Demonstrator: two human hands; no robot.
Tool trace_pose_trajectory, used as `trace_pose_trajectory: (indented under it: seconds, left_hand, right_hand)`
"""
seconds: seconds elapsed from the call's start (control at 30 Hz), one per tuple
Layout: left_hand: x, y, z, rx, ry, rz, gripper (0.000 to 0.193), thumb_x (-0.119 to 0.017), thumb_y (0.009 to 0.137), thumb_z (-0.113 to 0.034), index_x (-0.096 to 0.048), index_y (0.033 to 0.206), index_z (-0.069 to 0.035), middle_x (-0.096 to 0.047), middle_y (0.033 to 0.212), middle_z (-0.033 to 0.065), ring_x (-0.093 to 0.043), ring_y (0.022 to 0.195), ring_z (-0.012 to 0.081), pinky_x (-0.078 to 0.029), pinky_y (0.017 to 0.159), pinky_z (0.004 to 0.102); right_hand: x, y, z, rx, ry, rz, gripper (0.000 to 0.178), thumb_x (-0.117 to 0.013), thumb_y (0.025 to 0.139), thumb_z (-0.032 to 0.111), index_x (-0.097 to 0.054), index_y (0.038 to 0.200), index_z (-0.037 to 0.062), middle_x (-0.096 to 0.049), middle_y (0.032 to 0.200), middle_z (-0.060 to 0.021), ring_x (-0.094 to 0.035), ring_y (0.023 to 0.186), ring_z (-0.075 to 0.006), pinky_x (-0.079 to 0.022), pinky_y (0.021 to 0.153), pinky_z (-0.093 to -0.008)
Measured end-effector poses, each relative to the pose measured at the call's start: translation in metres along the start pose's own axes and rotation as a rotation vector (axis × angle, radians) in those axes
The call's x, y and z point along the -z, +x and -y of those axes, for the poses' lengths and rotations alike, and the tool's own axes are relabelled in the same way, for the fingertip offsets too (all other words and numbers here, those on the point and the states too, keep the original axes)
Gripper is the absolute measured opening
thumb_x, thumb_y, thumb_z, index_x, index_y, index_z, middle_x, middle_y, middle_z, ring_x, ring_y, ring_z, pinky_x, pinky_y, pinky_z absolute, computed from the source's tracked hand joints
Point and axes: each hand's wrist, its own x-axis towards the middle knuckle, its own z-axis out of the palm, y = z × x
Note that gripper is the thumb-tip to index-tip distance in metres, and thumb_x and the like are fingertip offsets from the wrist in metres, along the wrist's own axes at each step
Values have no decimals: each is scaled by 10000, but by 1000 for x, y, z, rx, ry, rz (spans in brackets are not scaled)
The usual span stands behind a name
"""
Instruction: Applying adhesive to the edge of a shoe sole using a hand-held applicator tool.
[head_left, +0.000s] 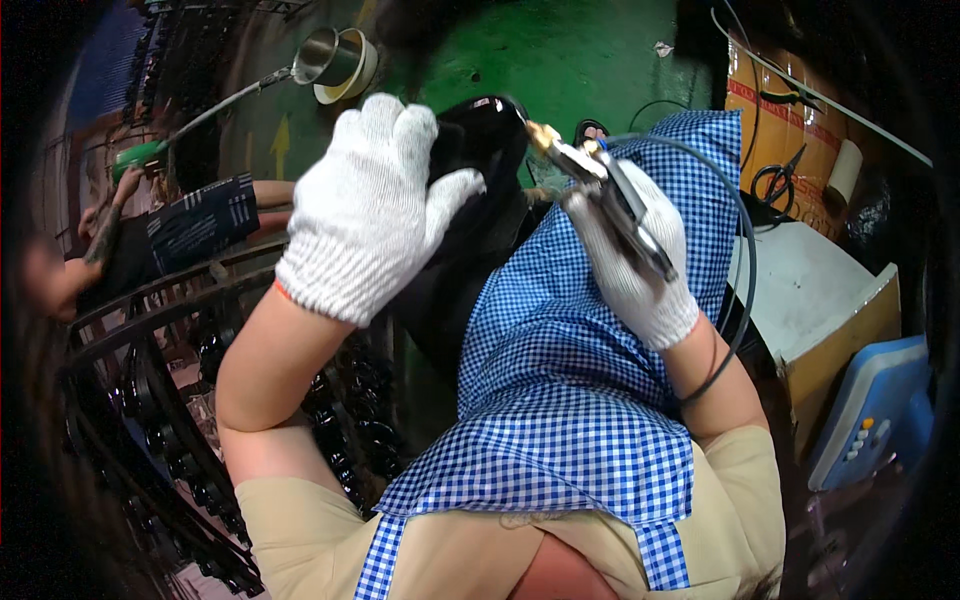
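My right hand [666, 225] is gripping the gun [624, 196]; slipping could be scratching the black part [498, 165] ahead. I can't tell whether my left hand [365, 190] is clamping.

Your left hand [365, 195] hides part of glossy black piece [500, 140]; whether it grips, cannot tell. Your right hand [662, 225] covers part of brass-tipped gun [622, 195]. Far left of left hand, co-worker's head [50, 277] blurred.

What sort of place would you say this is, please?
Probably a factory workshop: the green floor, the rows of glossy black parts at left, and the hose-fed gun in the gloved right hand suggest it.
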Motion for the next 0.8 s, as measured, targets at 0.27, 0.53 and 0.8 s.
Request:
trace_pose_trajectory:
  seconds: [0.27, 0.53, 0.8]
  left_hand:
    - [-6, 31, 39, 221, 60, 185, 592, -564, 1012, -556, -614, 1198, 4, -681, 1171, 263, -690, 1089, 437, -568, 921, 505]
    - [-22, 28, 72, 385, -49, 229, 737, -524, 1003, -636, -609, 1286, 40, -687, 1233, 309, -672, 1165, 445, -537, 999, 485]
    - [-32, 30, 79, 414, -63, 211, 813, -490, 997, -673, -599, 1287, 80, -668, 1232, 350, -656, 1183, 468, -521, 1019, 481]
  right_hand:
    - [-52, 24, -15, -45, 188, -30, 136, -772, 923, 112, -700, 989, 17, -613, 803, -128, -639, 669, -291, -506, 609, -369]
    - [-66, -2, -5, -80, 152, 81, 152, -793, 905, 142, -709, 973, 36, -622, 807, -132, -649, 668, -309, -518, 601, -380]
    - [-67, -27, 1, -15, 116, 110, 214, -782, 889, 116, -717, 1079, 45, -601, 806, -123, -628, 688, -311, -511, 599, -392]
